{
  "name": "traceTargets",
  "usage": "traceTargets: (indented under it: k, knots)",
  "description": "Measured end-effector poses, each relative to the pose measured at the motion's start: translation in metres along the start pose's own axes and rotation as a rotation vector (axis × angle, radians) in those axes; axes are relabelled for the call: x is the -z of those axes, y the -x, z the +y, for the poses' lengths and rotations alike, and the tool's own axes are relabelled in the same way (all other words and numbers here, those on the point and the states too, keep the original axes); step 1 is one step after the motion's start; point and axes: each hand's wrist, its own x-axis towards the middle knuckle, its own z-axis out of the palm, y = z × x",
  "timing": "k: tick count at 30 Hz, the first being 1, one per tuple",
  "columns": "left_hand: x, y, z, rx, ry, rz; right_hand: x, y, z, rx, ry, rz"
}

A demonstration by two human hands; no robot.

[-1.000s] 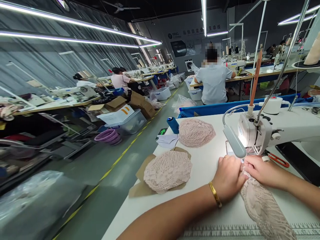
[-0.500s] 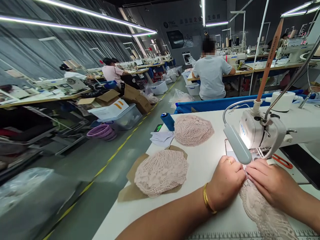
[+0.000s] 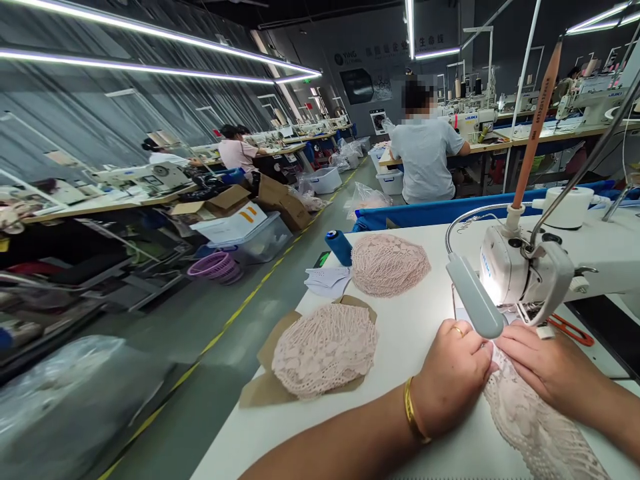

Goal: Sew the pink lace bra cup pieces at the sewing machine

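Observation:
A strip of pale pink lace (image 3: pixel 537 417) runs from beneath the sewing machine head (image 3: pixel 510 260) down toward the table's front edge. My left hand (image 3: pixel 453 373) pinches the lace's left edge just in front of the needle area, thumb against bent fingers. On the other side my right hand (image 3: pixel 543 363) lies over the lace, its fingers stretched forward and pressing it down. The needle and presser foot are mostly hidden by the grey lamp (image 3: pixel 475 297) and my fingers. Left of my hands, two piles of pink lace pieces (image 3: pixel 327 350) rest on the white table (image 3: pixel 400 347).
A blue thread spool (image 3: pixel 339 248) and white paper pieces (image 3: pixel 327 281) sit by the far lace pile. Right of the machine head are an orange thread snipper (image 3: pixel 573 330) and a dark phone-like slab (image 3: pixel 605 333). A co-worker (image 3: pixel 425 157) sits ahead, back turned.
The view has shifted slightly, moving the scene a little right and down. My hands stay at the machine, and more of the lace between them shows.

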Motion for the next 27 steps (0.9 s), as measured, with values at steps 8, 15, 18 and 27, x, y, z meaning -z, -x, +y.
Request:
traceTargets:
  k: [8,15,18,27]
  knots:
    - [-0.005,-0.005,-0.002,0.018,-0.007,0.01,-0.004,-0.001,0.009,-0.034,0.198,0.026]
    - [-0.007,-0.008,-0.001,0.031,-0.031,0.024,-0.008,0.0,0.014,-0.08,0.06,0.078]
    - [-0.008,-0.009,-0.001,0.029,-0.048,0.026,-0.009,0.0,0.015,-0.088,0.032,0.09]
    - [-0.007,-0.009,-0.001,0.039,-0.044,0.015,-0.002,-0.006,0.011,-0.087,0.031,0.07]
